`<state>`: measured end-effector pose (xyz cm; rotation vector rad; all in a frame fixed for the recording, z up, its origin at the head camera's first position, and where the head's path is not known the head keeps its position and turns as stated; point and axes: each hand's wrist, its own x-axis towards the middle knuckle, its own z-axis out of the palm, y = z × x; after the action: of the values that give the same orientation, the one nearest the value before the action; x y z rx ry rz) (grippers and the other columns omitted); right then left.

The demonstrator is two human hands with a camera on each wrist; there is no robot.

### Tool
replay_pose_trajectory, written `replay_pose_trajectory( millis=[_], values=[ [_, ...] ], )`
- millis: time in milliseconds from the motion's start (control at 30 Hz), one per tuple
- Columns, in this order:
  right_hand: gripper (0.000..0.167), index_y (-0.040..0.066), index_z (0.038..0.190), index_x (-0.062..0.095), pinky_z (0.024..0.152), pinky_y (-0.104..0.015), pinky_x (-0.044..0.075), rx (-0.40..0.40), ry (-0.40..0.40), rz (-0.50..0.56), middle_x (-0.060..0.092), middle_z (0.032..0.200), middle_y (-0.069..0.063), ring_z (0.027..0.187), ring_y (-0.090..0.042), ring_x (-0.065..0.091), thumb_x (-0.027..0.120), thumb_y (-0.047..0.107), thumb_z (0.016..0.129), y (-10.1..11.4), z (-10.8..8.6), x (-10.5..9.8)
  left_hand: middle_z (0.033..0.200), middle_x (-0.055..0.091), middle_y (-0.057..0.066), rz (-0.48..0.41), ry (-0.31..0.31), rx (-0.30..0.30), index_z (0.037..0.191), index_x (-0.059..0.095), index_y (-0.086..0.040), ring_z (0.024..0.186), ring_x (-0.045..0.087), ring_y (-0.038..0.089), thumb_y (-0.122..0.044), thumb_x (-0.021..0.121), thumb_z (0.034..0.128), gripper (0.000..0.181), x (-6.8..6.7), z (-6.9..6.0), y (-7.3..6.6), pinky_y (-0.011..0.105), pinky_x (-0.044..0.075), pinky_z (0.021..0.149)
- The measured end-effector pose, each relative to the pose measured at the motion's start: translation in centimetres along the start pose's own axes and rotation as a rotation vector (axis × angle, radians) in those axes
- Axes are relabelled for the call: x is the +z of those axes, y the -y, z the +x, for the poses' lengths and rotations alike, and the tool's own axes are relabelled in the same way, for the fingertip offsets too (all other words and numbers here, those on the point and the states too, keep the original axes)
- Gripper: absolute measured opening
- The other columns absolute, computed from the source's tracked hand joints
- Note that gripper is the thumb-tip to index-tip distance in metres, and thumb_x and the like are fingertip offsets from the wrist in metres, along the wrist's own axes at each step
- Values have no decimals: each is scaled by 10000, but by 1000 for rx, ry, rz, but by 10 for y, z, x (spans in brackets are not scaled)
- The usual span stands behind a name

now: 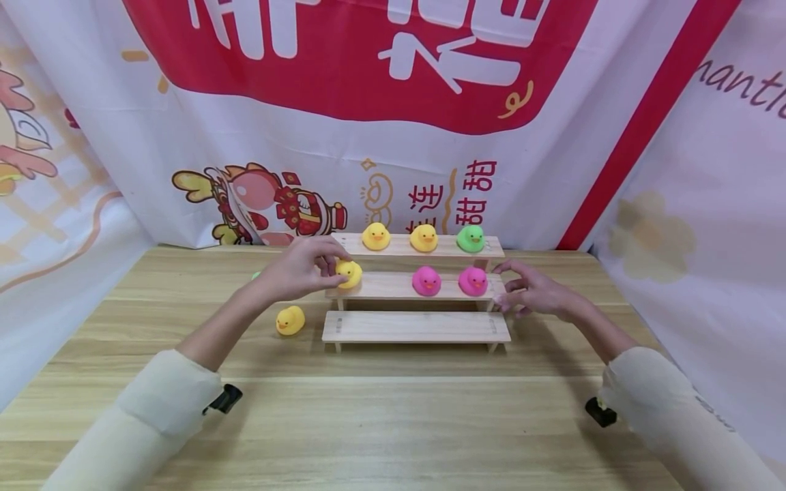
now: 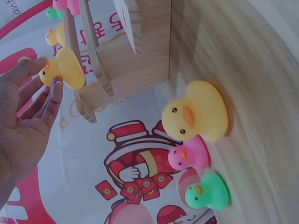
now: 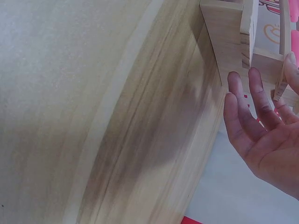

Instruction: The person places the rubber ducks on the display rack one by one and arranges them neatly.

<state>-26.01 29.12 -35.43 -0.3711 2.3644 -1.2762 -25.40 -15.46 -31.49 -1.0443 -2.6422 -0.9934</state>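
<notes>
My left hand (image 1: 302,269) pinches a yellow rubber duck (image 1: 349,274) between thumb and fingertips at the left end of the stand's middle step. Whether the duck's base bears on the wood, I cannot tell. At the same step's right end, my right hand (image 1: 535,290) holds the edge of the wooden stand (image 1: 417,327) with thumb and a finger; its other fingers curve loosely in the right wrist view. Two pink ducks (image 1: 426,281) sit on that step's right half. Along the top step are two yellow ducks (image 1: 376,236) and a green duck (image 1: 471,239).
Left of the stand, another yellow duck (image 2: 201,112) sits on the wooden table (image 1: 393,423). Beyond it, the left wrist view shows a pink duck (image 2: 189,154) and a green duck (image 2: 209,191). A printed cloth (image 1: 295,129) hangs behind the stand.
</notes>
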Motion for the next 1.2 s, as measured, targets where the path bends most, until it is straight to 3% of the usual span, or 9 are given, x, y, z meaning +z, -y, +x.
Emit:
replay_pose_trajectory(
  millis=[533,1200],
  values=[
    [565,-7,1441,374,769,-481,600,20,4,-3,669,1081,-259,960,-336,687,681,82,975,0,2,-2,895,713,81,-34,33,28,1075,734,28,745,660,144,-27,856,829,280,19,16,-9,286,596,694],
    [586,6,1464,336,788,-528,607,28,41,-10,702,1046,-229,936,-321,707,673,120,998,-1,4,-5,858,713,61,-51,63,20,1063,734,27,738,659,140,-30,837,850,243,26,22,-15,291,592,700]
  ],
)
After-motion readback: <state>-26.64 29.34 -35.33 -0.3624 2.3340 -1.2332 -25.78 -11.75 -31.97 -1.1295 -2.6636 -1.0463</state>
